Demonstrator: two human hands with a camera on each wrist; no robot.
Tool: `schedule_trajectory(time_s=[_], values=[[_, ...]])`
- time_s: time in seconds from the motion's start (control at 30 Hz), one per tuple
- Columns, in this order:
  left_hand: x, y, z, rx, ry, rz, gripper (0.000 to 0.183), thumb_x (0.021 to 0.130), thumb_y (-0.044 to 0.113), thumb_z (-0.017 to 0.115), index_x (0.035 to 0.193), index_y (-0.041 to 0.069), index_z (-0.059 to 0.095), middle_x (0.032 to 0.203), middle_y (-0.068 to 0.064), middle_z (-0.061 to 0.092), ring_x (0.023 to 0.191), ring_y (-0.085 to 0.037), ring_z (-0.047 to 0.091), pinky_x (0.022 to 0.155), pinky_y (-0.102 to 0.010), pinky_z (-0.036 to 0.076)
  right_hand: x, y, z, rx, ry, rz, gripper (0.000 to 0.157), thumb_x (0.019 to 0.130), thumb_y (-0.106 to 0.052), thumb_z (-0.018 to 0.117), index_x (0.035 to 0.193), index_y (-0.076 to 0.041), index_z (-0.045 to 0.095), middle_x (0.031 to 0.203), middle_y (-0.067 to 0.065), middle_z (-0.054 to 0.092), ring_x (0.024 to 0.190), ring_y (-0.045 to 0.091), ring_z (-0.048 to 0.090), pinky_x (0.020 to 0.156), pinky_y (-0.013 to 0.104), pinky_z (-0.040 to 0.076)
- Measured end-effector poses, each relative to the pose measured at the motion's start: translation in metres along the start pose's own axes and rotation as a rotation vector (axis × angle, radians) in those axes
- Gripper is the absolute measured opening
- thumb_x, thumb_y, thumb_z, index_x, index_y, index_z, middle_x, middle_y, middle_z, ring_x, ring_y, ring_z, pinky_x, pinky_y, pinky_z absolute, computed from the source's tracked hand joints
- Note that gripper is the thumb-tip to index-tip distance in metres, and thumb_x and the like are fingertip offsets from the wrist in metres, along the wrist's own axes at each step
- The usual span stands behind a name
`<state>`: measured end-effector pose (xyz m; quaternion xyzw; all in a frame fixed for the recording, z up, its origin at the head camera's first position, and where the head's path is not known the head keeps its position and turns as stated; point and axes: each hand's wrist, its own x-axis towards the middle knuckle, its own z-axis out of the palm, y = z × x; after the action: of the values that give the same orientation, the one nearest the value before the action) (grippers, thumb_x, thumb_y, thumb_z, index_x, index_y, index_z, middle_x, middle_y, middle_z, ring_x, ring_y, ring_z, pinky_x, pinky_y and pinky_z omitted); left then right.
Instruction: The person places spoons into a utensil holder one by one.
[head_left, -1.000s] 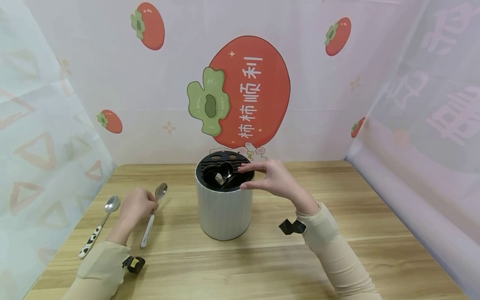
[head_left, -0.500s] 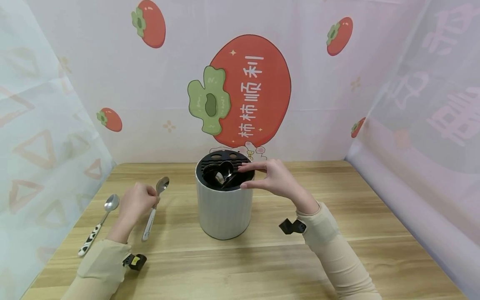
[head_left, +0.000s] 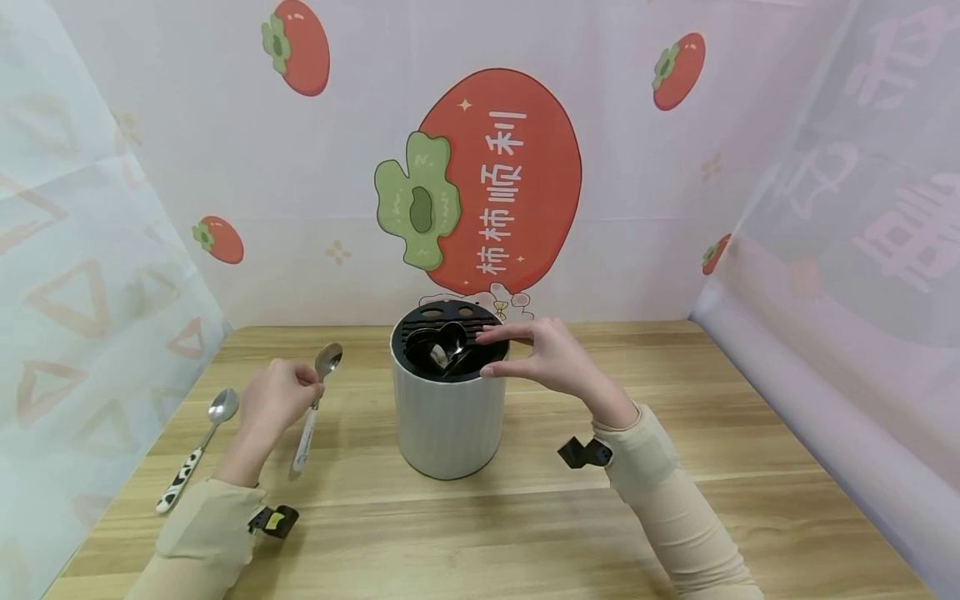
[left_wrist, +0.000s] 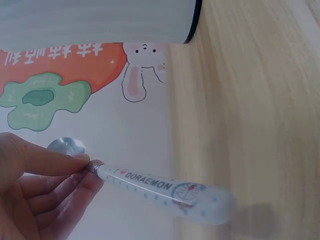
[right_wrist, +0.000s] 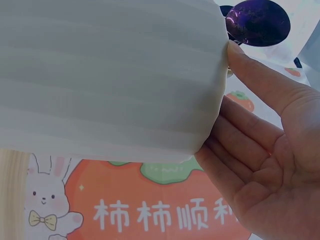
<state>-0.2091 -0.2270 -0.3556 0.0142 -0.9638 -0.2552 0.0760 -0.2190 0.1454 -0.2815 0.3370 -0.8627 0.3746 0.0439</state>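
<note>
My left hand (head_left: 276,400) pinches a metal spoon (head_left: 328,360) at the neck, between thumb and fingers. Its white handle (left_wrist: 165,192) has blue dots and "DORAEMON" lettering, and it hangs just above the table. My right hand (head_left: 543,357) touches the right side of the rim of a white ribbed utensil holder (head_left: 448,429), thumb and fingers spread apart. In the right wrist view, the fingertips pass out of sight behind the holder's wall. Dark glossy rounded pieces (head_left: 452,342), heart-shaped in outline, stand in the holder's black slotted top (head_left: 420,317); a dark oval (right_wrist: 257,22) shows there too.
Another spoon (head_left: 222,407), with a black-and-white patterned handle, lies on the wooden table (head_left: 525,533) left of my left hand. Behind the holder rises a cloth backdrop (head_left: 622,192) printed with persimmons. Cloth walls close off both sides.
My left hand has lifted the white-handled spoon off the table and moved it slightly away from me and to the right. The right hand and the holder stay where they were.
</note>
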Motion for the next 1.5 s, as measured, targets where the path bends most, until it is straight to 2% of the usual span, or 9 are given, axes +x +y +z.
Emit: schedule_trajectory(time_s=[0.2,0.5,0.8,1.23,1.5], values=[[-0.003,0.008,-0.002,-0.001,0.034,0.023,0.015,0.085,0.019,0.065,0.089,0.009,0.074,0.084,-0.008,0.073,0.07,-0.022,0.065,0.048,-0.027,0.04,0.0,0.001,0.0,-0.007,0.002,-0.003,0.04,0.075,-0.032,0.08,0.112,-0.02,0.071,0.121,-0.004,0.066,0.117,0.006,0.058,0.103,0.031,0.043],[-0.007,0.025,-0.01,-0.024,0.091,0.056,0.013,0.085,0.02,0.065,0.082,0.012,0.074,0.081,-0.007,0.073,0.066,-0.02,0.064,0.045,-0.028,0.04,-0.001,0.0,0.0,-0.003,0.002,-0.015,0.041,0.075,-0.032,0.08,0.112,-0.018,0.071,0.121,-0.003,0.066,0.117,0.007,0.058,0.103,0.031,0.043],[-0.01,0.036,-0.013,-0.036,0.148,0.063,0.014,0.086,0.021,0.065,0.087,0.01,0.074,0.082,-0.008,0.073,0.071,-0.024,0.067,0.049,-0.028,0.042,-0.001,0.0,0.0,-0.001,0.003,-0.015,0.04,0.075,-0.032,0.08,0.112,-0.019,0.071,0.121,-0.003,0.066,0.118,0.007,0.058,0.103,0.031,0.043],[-0.013,0.051,-0.017,-0.063,0.228,0.088,0.012,0.087,0.019,0.064,0.085,0.01,0.073,0.078,-0.005,0.073,0.068,-0.022,0.065,0.051,-0.027,0.04,-0.001,-0.001,0.0,-0.002,-0.001,-0.005,0.04,0.076,-0.031,0.079,0.112,-0.019,0.071,0.121,-0.003,0.066,0.118,0.008,0.058,0.103,0.031,0.043],[-0.016,0.064,-0.02,-0.09,0.296,0.128,0.012,0.087,0.019,0.065,0.085,0.01,0.072,0.076,-0.005,0.072,0.069,-0.022,0.064,0.056,-0.028,0.04,-0.001,-0.001,0.0,0.004,0.0,-0.003,0.039,0.075,-0.03,0.08,0.112,-0.019,0.071,0.12,-0.003,0.066,0.117,0.006,0.058,0.103,0.03,0.043]])
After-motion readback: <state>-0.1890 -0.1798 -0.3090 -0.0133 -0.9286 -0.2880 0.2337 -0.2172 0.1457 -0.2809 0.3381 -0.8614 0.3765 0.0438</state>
